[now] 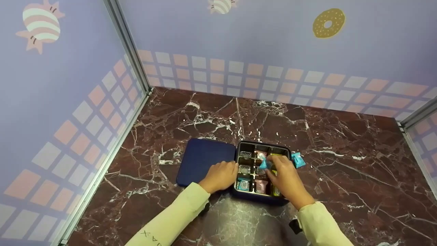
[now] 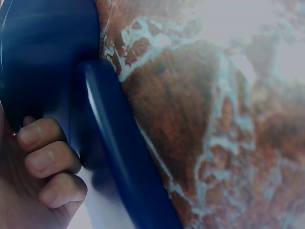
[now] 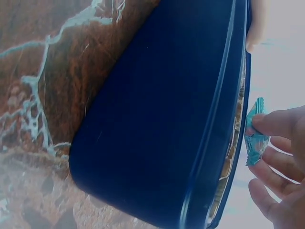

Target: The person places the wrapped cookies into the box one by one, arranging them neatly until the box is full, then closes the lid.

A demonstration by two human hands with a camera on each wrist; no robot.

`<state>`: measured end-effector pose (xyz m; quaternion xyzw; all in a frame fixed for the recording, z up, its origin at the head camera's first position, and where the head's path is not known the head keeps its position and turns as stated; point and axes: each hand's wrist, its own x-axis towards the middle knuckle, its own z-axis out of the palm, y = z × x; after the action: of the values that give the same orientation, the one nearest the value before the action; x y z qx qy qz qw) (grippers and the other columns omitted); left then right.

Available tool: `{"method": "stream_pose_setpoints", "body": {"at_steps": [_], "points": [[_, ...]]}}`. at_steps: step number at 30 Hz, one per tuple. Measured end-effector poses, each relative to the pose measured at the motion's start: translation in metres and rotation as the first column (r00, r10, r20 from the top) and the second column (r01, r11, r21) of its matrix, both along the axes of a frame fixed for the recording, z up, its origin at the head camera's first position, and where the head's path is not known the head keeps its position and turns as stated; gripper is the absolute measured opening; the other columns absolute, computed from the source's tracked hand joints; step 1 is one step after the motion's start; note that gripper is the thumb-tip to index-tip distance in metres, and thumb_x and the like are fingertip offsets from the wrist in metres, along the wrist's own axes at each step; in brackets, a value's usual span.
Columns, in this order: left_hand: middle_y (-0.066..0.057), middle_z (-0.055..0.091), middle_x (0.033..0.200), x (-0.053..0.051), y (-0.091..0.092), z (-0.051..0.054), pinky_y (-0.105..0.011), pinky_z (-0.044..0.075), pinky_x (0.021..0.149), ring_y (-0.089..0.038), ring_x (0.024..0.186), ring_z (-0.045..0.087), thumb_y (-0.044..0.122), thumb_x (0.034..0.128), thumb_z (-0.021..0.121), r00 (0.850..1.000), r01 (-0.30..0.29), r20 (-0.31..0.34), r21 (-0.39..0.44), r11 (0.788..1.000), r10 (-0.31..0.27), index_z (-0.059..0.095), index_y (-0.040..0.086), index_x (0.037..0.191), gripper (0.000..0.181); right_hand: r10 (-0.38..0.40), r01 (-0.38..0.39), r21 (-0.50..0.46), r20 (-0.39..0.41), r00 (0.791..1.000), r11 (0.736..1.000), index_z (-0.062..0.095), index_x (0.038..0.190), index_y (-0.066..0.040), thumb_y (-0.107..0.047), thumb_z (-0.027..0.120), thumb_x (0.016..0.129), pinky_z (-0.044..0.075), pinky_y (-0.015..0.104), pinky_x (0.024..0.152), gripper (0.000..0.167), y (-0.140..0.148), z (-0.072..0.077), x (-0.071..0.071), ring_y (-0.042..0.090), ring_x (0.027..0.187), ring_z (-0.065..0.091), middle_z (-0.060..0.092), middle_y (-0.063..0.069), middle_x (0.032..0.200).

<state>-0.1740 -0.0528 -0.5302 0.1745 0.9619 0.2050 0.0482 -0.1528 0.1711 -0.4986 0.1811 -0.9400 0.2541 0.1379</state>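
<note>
My right hand [image 1: 285, 176] pinches a blue-wrapped candy [image 1: 264, 163] between thumb and fingers, above the middle of a dark blue tin box [image 1: 261, 197]. In the right wrist view the same wrapped candy [image 3: 256, 136] shows its crimped ends, just beyond the box's rim. My left hand [image 1: 220, 176] grips the box's left edge; its fingers [image 2: 43, 162] are curled against the wall in the left wrist view. Inside the box are several compartments, among them ones with a blue candy [image 1: 243, 184], a pink candy [image 1: 261, 187] and a yellow candy [image 1: 276, 191].
A dark blue lid [image 1: 205, 157] lies left of the box, partly under the left forearm's reach. Another blue-wrapped candy [image 1: 298, 160] is on the marbled table [image 1: 358, 177], right of the box. Patterned panels [image 1: 239, 41] stand at the back and sides.
</note>
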Motion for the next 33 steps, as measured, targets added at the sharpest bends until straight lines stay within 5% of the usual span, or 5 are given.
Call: {"method": "stream_pose_setpoints", "body": {"at_steps": [21, 33], "points": [[0.002, 0.045, 0.059, 0.000, 0.000, 0.000, -0.039, 0.045, 0.053, -0.019, 0.054, 0.051, 0.029, 0.1043, 0.032, 1.000, 0.009, 0.022, 0.009, 1.000, -0.010, 0.046, 0.018, 0.069, 0.040, 0.015, -0.015, 0.006, 0.020, 1.000, 1.000, 0.061, 0.099, -0.011, -0.011, 0.080, 0.077, 0.047, 0.050, 0.089, 0.029, -0.017, -0.003, -0.001, 0.028, 0.092, 0.062, 0.068, 0.008, 0.094], [-0.007, 0.059, 0.066, 0.000, 0.000, -0.002, -0.046, 0.048, 0.055, -0.032, 0.066, 0.065, 0.029, 0.1035, 0.033, 1.000, -0.008, -0.019, 0.006, 1.000, 0.008, 0.051, 0.015, 0.070, 0.041, 0.069, -0.068, 0.017, -0.043, 0.997, 0.998, 0.063, 0.102, -0.008, -0.008, 0.081, 0.075, 0.049, 0.043, 0.087, 0.032, -0.028, -0.006, -0.003, 0.027, 0.094, 0.063, 0.071, 0.009, 0.096]]}}
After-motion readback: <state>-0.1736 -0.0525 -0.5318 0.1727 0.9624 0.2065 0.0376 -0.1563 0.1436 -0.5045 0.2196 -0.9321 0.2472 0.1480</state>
